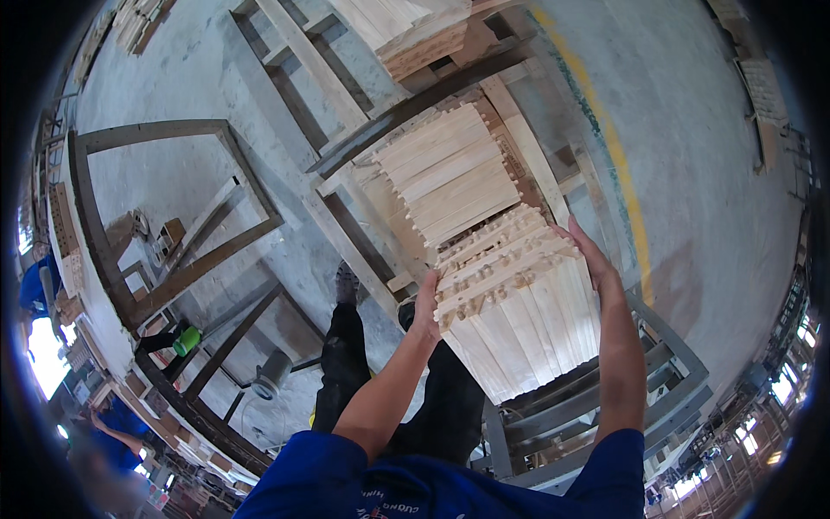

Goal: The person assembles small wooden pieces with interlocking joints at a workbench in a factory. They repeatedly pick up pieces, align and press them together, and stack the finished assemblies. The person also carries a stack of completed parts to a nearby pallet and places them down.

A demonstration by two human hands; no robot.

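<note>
Blue shirt (501, 500); left hand (425, 309) and right hand (593, 254) grip slats (529, 327) running lengthwise toward it.

Pale wooden slats (524, 329) | packed together in a block | rounded pegs at far ends | slanting near-to-far | right of centre

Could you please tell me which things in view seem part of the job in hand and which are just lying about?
Likely the job: wooden slat stack between left hand and right hand; second slat stack beyond.

Probably lying about: green container; grey cylinder; brown open frame.
</note>
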